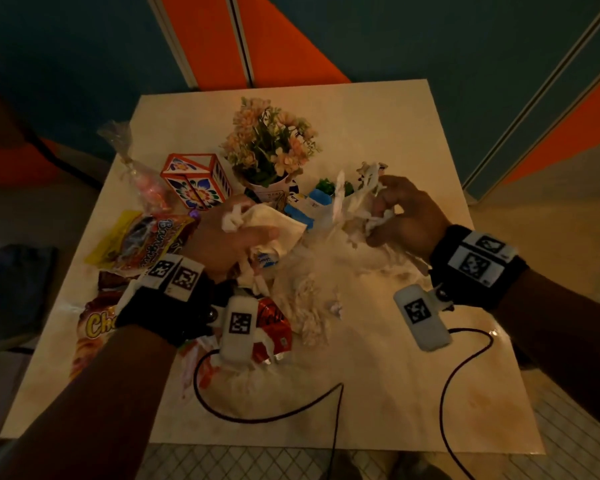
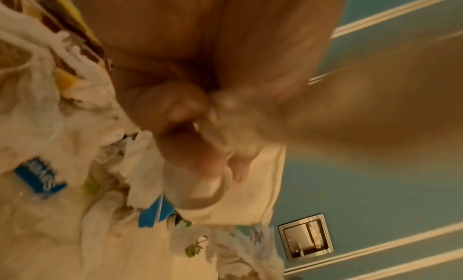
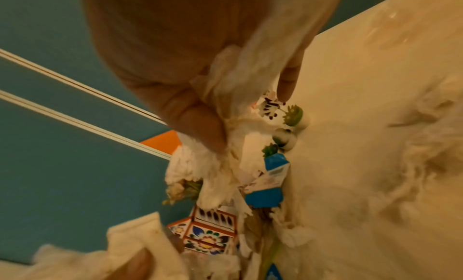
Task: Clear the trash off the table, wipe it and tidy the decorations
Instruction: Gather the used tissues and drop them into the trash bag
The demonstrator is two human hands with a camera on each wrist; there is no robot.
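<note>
Crumpled tissue point(image 1: 378, 220) is pinched in the right hand point(image 1: 407, 216) and a cream cloth point(image 1: 274, 220) gripped in the left hand point(image 1: 229, 244) above the littered counter point(image 1: 395, 393), the right wrist view alone showing small succulent pots point(image 3: 293, 116) behind wrappers.

Left hand point(image 1: 232, 237) and right hand point(image 1: 404, 216) are raised above the table point(image 1: 395, 140), fingers curled, apparently gripping crumpled material.

White tissue point(image 1: 378, 216) fills the right hand's point(image 1: 407, 216) grip, cream cloth point(image 1: 274, 220) the left's point(image 1: 229, 244), beside a blue-and-orange floral box point(image 1: 196, 183).
</note>
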